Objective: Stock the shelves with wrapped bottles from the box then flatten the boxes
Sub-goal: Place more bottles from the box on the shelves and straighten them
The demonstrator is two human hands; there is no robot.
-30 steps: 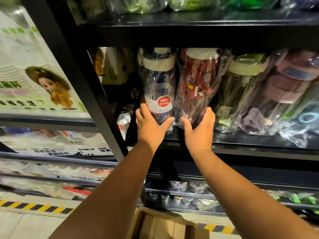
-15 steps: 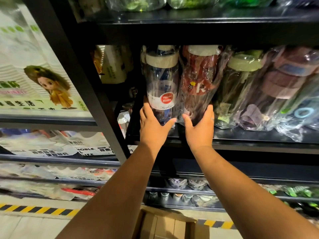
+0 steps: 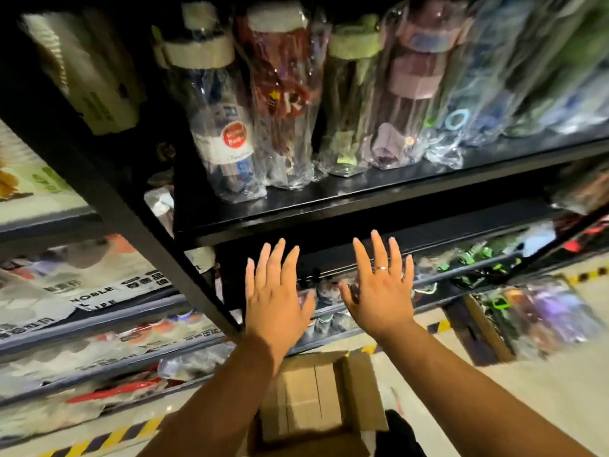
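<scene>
Just below the shelf edge, both hands hover, fingers spread.

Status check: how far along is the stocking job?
Done: wrapped bottles stand in a row on the black shelf. In hand: nothing; left hand and right hand are open below the shelf edge. Left: the cardboard box on the floor is unflattened; whether it holds more bottles cannot be seen.

black shelf, wrapped bottles standing in row, cardboard box on floor
</scene>
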